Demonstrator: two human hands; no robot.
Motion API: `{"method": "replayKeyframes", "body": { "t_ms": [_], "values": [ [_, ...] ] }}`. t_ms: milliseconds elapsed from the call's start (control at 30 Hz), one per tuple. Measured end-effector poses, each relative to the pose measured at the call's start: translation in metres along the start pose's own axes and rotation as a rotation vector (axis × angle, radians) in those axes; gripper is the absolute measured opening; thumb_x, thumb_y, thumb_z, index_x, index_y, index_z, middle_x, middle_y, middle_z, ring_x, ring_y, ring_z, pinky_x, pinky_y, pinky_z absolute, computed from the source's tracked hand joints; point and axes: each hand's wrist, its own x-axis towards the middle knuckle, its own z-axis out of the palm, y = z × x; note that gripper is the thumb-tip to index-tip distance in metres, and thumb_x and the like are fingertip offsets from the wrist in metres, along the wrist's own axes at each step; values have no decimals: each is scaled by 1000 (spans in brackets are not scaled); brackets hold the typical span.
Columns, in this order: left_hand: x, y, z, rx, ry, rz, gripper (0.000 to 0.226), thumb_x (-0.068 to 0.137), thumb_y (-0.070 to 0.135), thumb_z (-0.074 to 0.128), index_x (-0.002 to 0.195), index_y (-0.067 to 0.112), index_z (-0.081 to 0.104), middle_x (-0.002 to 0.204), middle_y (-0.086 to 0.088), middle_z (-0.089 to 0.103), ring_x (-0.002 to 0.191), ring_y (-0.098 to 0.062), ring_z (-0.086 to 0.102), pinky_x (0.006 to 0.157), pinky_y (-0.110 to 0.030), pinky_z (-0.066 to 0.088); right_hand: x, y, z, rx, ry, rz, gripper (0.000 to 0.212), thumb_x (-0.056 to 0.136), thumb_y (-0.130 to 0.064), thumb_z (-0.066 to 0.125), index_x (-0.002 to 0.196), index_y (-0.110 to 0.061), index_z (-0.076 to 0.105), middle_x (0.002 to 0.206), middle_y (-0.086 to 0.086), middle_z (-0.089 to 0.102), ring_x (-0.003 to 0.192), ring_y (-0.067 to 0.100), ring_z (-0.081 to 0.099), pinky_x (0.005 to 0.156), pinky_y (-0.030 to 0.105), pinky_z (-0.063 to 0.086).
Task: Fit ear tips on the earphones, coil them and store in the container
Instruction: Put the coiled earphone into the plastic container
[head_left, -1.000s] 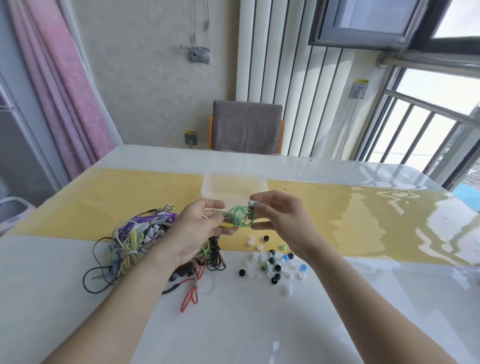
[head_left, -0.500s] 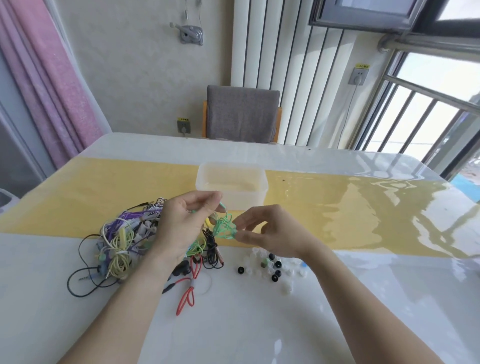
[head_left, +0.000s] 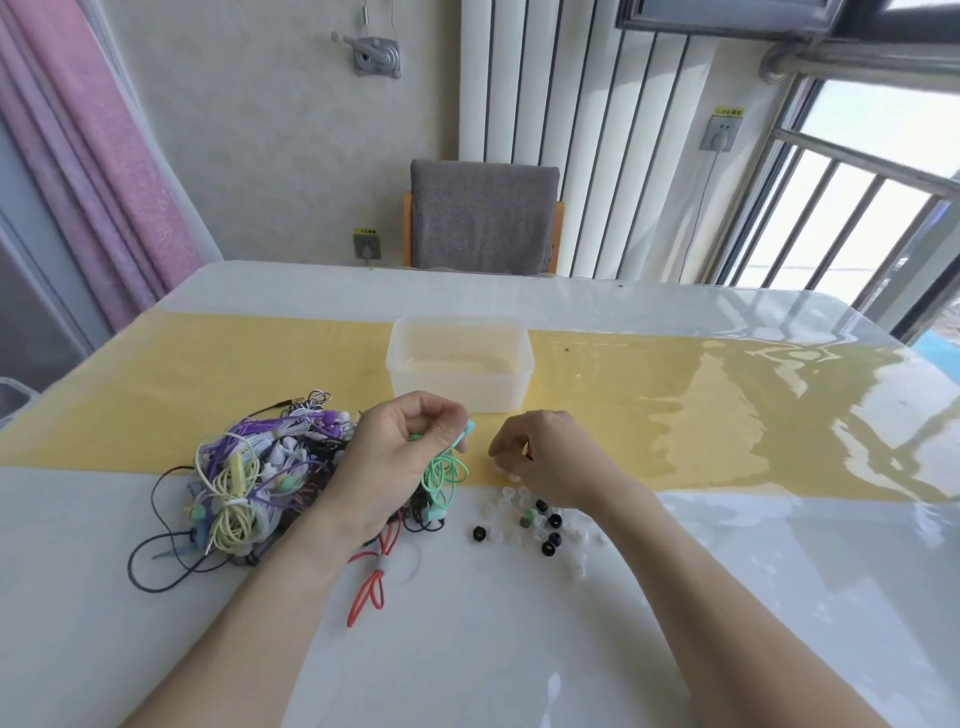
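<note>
Far left: tangled earphone pile (head_left: 249, 483) on the table (head_left: 467, 649), red cable (head_left: 374, 577) trailing out beside it. Left hand (head_left: 395, 457) pinches the green earphones (head_left: 444, 475), bud at the fingertips, cord hanging in loose loops. Right hand (head_left: 545, 457) hovers over the scattered ear tips (head_left: 530, 522), fingers curled down; grip on a tip can't be confirmed. Clear container (head_left: 460, 364) sits behind both hands.

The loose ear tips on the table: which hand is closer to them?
Right. The right hand hovers directly over the far edge of the ear tips; the left hand holds the green earphones beside them.
</note>
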Motion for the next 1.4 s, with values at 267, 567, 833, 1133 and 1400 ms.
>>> {"method": "replayKeyframes", "body": {
  "t_ms": [267,567,833,1133,1400],
  "values": [
    [-2,-4,0,12,-74,-54,29,73,34,73,96,17,76,94,1,76,87,-2,66,76,-11,47,0,3,0,6,-7,22,13,91,-8,60,96,-16,68,81,-6,72,69,7,59,55,16,46],
    [9,-7,8,188,-42,-68,18,98,15,55,100,15,73,75,9,72,70,2,61,68,-11,43,-5,6,-3,3,78,-11,7,91,-17,69,96,-18,73,83,-11,68,71,1,54,63,10,41],
    [-1,-12,18,-13,24,7,14,98,13,52,101,9,65,67,0,65,62,-8,58,61,-16,45,-36,-12,-12,906,276,103,20,78,-21,83,95,-14,76,76,0,76,67,13,68,62,22,52],
    [-9,-10,17,-164,-42,-2,19,94,16,54,106,4,60,76,-8,70,57,-23,66,58,-24,50,-36,-19,-2,1021,217,61,30,69,-20,84,90,0,77,79,14,76,67,17,68,61,26,51],
    [-10,-8,14,-231,-112,-90,28,86,24,60,103,2,57,77,-14,69,54,-29,64,55,-30,52,-38,-19,-3,1055,172,97,30,69,-16,85,91,1,76,81,19,76,75,30,73,71,37,58]
  ]
}}
